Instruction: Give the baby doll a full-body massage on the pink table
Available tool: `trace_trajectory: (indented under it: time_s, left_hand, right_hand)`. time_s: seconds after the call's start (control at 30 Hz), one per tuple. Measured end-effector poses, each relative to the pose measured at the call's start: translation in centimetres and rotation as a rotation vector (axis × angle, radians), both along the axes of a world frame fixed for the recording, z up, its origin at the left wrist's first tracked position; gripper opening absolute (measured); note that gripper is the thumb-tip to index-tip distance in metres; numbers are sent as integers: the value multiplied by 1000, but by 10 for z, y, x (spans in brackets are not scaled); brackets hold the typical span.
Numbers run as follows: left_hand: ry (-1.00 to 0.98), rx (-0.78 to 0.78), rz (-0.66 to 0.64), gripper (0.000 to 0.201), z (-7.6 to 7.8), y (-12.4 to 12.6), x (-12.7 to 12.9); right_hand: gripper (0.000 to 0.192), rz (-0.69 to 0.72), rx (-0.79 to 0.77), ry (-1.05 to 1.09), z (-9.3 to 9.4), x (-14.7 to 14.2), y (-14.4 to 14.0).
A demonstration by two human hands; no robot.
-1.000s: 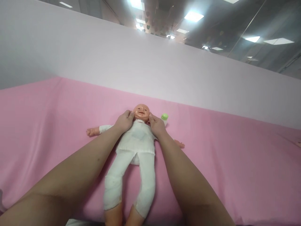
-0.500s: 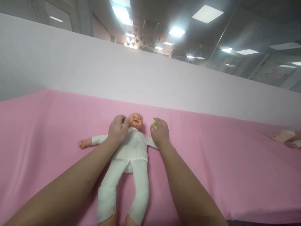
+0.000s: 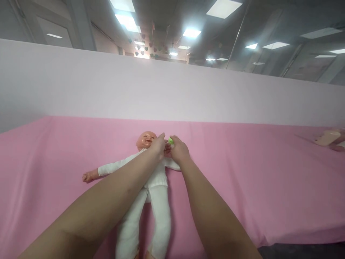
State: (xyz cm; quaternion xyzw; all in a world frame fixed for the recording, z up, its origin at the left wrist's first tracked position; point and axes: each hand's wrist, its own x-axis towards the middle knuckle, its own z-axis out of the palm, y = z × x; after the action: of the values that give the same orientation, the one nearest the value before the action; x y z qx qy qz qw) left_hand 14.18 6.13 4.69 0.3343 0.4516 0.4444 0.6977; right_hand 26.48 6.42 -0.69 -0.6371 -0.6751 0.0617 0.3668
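A baby doll (image 3: 155,180) in white clothes lies on its back on the pink sheet (image 3: 242,172), head toward the far wall and arms spread. My right hand (image 3: 179,150) is closed around a small bottle with a green cap (image 3: 170,140), just right of the doll's head. My left hand (image 3: 159,145) reaches across the doll's shoulder, and its fingers touch the bottle beside my right hand. Most of the bottle is hidden by my fingers.
A pale wall (image 3: 172,93) rises behind the pink surface. At the far right edge lies a beige object (image 3: 327,137) with part of another person's hand next to it. The front edge of the sheet drops off at the lower right.
Both hands have left the sides of the doll's head. My right hand moved to the bottle and closed on it, and my left hand crossed over to join it.
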Motion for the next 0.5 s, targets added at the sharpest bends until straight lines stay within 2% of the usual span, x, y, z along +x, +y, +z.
trace_trajectory:
  time_s: [0.13, 0.27, 0.4, 0.5]
  left_hand:
    - [0, 1, 36, 34, -7, 14, 9]
    - [9, 5, 77, 33, -11, 18, 13]
    - [15, 49, 92, 29, -5, 6, 6]
    - [-13, 94, 87, 27, 0, -12, -13]
  right_hand:
    - [59, 16, -3, -8, 0, 2, 1]
    - [62, 20, -8, -47, 0, 1, 1]
    - [63, -18, -22, -73, 0, -3, 0]
    - [66, -37, -32, -111, 0, -6, -1]
